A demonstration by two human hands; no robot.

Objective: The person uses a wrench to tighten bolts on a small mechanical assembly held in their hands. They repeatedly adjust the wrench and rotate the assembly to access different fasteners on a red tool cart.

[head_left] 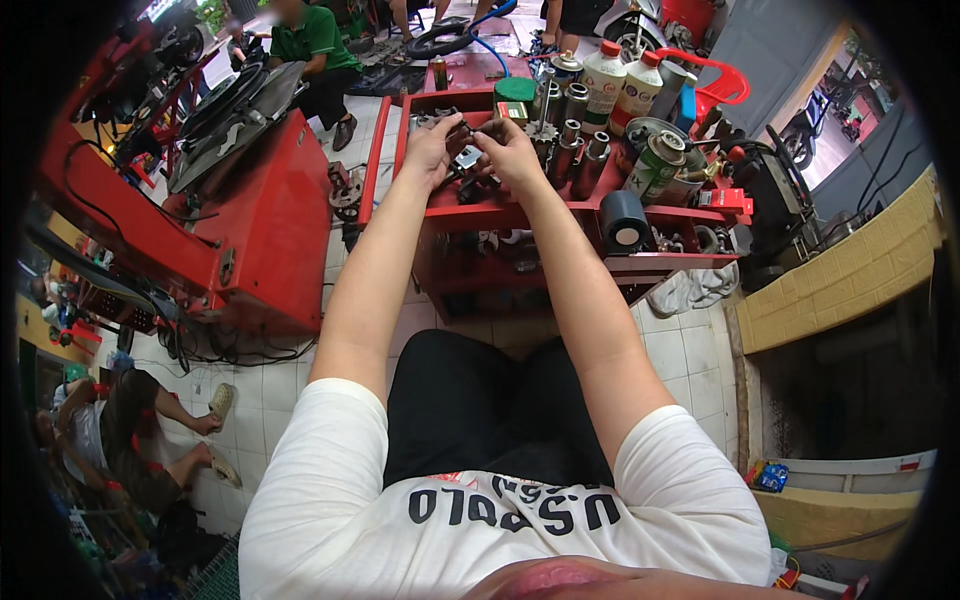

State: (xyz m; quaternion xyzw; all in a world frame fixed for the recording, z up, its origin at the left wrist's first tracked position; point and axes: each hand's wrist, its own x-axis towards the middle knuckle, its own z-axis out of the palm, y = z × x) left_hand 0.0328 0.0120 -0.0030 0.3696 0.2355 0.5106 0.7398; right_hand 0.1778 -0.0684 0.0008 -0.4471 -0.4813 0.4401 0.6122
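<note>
Over the top tray of a red tool cart [465, 213], both arms reach forward. My left hand [431, 154] is closed, its fingertips pinching a small dark part [468, 129] too small to name. My right hand [507, 156] meets it from the other side, thumb and fingers closed at the same part. Just below the fingers lies a silvery metal piece [467, 157] among dark parts in the tray. A green-lidded container [515, 90] stands beyond my right hand, and upright metal sockets [592, 165] stand close to its right.
White plastic bottles [603, 80] with red caps and a green-and-white can [657, 165] crowd the cart's right side. A black cylinder [624, 222] sits at its near edge. Left is a large red machine [265, 235]. Another person in green [308, 40] sits beyond; someone else [130, 430] sits lower left.
</note>
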